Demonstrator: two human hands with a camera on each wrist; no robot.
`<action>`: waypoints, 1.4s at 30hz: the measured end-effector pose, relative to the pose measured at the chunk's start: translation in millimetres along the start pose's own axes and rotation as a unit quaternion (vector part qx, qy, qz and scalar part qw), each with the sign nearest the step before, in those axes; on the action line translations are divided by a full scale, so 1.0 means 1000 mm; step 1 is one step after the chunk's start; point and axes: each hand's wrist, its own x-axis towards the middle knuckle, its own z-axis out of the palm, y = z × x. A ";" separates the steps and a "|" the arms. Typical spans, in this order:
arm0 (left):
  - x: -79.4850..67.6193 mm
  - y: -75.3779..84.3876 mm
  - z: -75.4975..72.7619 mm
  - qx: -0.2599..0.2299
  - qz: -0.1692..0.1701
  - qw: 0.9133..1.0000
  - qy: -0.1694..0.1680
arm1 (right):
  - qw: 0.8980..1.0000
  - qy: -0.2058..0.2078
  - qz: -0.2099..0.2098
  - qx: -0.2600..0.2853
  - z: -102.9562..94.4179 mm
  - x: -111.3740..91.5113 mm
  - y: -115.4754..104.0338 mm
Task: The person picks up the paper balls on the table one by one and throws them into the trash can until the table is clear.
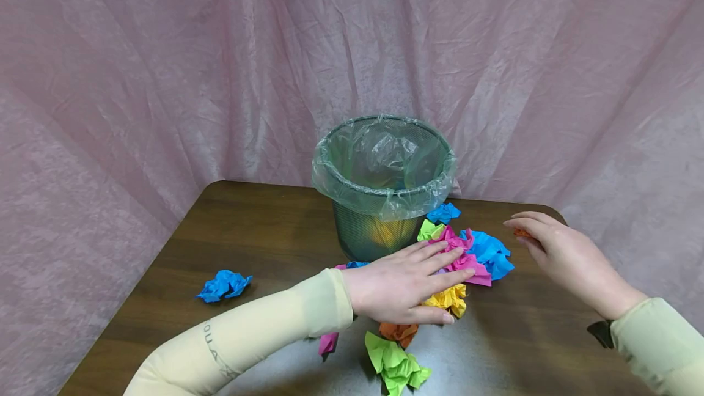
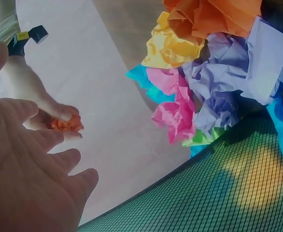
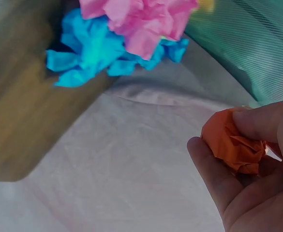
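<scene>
Between the thumb and fingers of my right hand (image 1: 566, 255) is a crumpled orange paper ball (image 3: 233, 142), mostly hidden by the hand in the head view. That hand is above the table's right side. My left hand (image 1: 409, 283) spreads its straight fingers over the paper pile in front of the bin, holding nothing; whether it touches the paper I cannot tell. Around it lie a pink crumpled paper (image 1: 473, 267), a blue one (image 1: 489, 252), a yellow one (image 1: 451, 299), an orange one (image 1: 400, 333) and a green one (image 1: 396, 364). Purple paper (image 2: 218, 77) shows in the left wrist view.
A mesh wastebasket (image 1: 379, 234) with a clear plastic liner (image 1: 330, 179) stands at the table's back middle, with yellow showing through its mesh. One blue paper ball (image 1: 224, 286) lies apart on the left of the brown table (image 1: 264, 225). A pink curtain (image 1: 275, 66) hangs behind.
</scene>
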 end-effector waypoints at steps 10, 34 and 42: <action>-0.017 0.002 -0.020 0.010 0.016 0.999 0.026 | 1.000 0.003 -0.017 0.003 -0.025 0.027 -0.018; -0.079 -0.060 -0.112 0.036 -0.103 0.986 0.128 | 0.994 0.041 -0.099 0.034 -0.056 0.111 -0.072; -0.109 -0.099 -0.116 0.005 -0.184 0.973 0.140 | 0.994 -0.017 -0.088 0.065 -0.052 0.139 -0.096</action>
